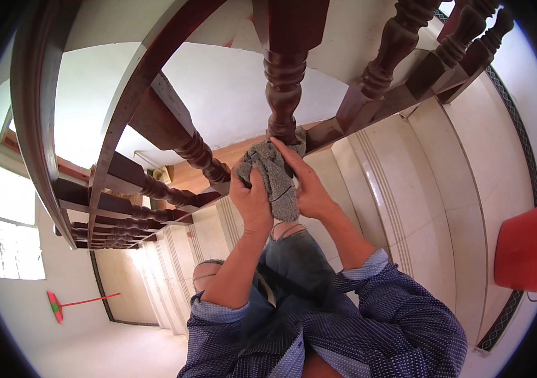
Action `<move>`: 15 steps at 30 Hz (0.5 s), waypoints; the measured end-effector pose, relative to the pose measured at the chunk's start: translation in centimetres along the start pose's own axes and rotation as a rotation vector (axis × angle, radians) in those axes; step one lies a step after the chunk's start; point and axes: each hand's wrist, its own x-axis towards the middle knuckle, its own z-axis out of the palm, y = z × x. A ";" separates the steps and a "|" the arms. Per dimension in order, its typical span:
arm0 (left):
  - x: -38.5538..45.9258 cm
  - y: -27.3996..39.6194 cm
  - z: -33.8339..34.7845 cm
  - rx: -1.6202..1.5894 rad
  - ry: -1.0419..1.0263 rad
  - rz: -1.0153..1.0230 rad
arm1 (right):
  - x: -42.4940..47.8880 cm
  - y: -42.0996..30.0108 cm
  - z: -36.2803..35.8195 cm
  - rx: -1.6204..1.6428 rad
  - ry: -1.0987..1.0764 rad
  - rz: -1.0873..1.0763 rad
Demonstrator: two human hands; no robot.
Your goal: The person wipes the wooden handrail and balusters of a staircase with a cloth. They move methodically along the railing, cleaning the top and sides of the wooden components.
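Note:
Both hands grip a grey towelling cloth (271, 172) at the foot of a dark wooden baluster (285, 90). My left hand (252, 198) presses the bunched cloth from the left, its thumb laid on top. On the other side, my right hand (308, 184) holds the cloth, with its index finger stretched up against the baluster's turned base. Part of the cloth shows behind the baluster and hides where it meets the bottom rail (372, 115). A loose end of the cloth hangs down towards my knee.
More turned balusters (197, 156) run down to the left under a wooden handrail (35, 118). Tiled stair steps (415, 227) rise on the right, where a red bucket (523, 250) stands by the wall. A red-handled broom or mop (56, 307) is at lower left, near a window (9, 222).

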 end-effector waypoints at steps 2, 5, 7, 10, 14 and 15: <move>0.1 -0.7 1.1 0.012 0.051 0.088 | -0.3 -0.7 -1.1 -0.016 0.011 0.098; 0.8 -0.1 3.8 0.231 0.165 0.155 | -1.6 1.1 -3.6 -0.366 0.274 -0.015; 2.6 -0.7 4.5 0.278 0.209 0.205 | -2.0 1.1 -5.0 -0.352 0.601 -0.025; 4.7 0.2 6.1 0.302 0.258 0.244 | -2.4 2.9 -8.2 -0.290 0.831 0.002; 9.8 -1.0 4.3 0.388 0.114 0.000 | -2.8 3.1 -8.0 -0.277 0.696 0.167; 11.1 -0.8 4.4 0.470 0.091 -0.022 | -2.8 3.0 -7.4 -0.324 0.645 0.192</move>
